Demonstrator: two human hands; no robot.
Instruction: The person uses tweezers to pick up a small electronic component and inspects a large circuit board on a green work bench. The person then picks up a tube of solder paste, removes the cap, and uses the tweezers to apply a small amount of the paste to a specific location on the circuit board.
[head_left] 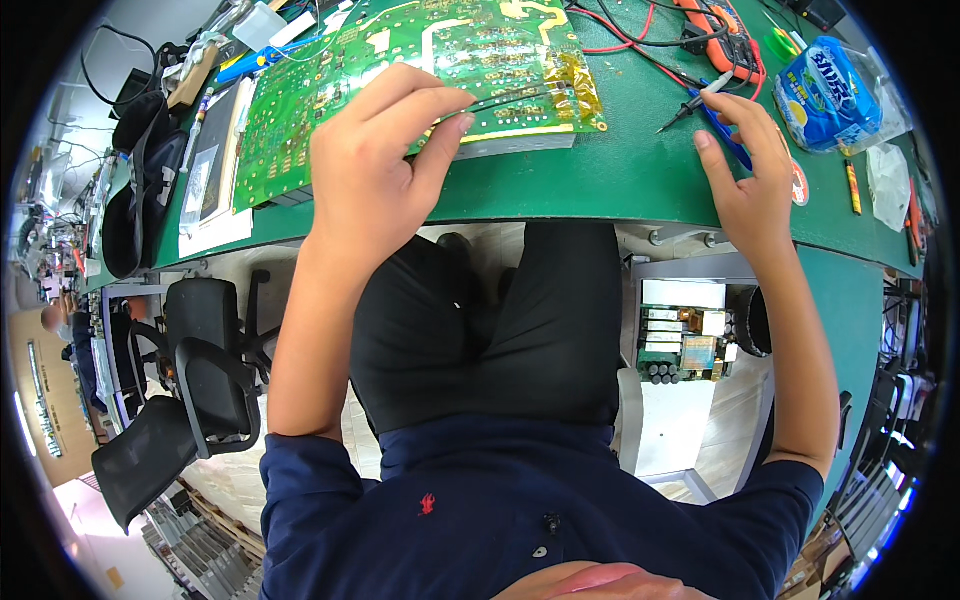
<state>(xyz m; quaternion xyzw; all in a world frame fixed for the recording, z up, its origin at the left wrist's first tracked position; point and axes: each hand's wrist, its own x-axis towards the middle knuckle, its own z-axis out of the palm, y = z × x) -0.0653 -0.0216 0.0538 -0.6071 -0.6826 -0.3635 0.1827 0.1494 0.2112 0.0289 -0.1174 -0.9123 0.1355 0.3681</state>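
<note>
My left hand (pixel 370 170) pinches a thin dark pair of tweezers (pixel 505 98) over a large green circuit board (pixel 300 115), whose right part carries amber film tape (pixel 572 85). The tweezers reach toward that tape. My right hand (pixel 750 185) is at the right, fingers curved and apart from the thumb. Its fingertips are at a grey-black test probe (pixel 680 113) and a blue-handled tool (pixel 730 138); whether they touch is unclear.
An orange multimeter (pixel 725 35) with leads, a blue plastic pack (pixel 825 95) and white bags sit rightward. Black cases (pixel 135 200) lie left. A black chair (pixel 205 350) stands lower left, another person (pixel 70 330) beyond. A second board (pixel 685 345) rests beneath the bench.
</note>
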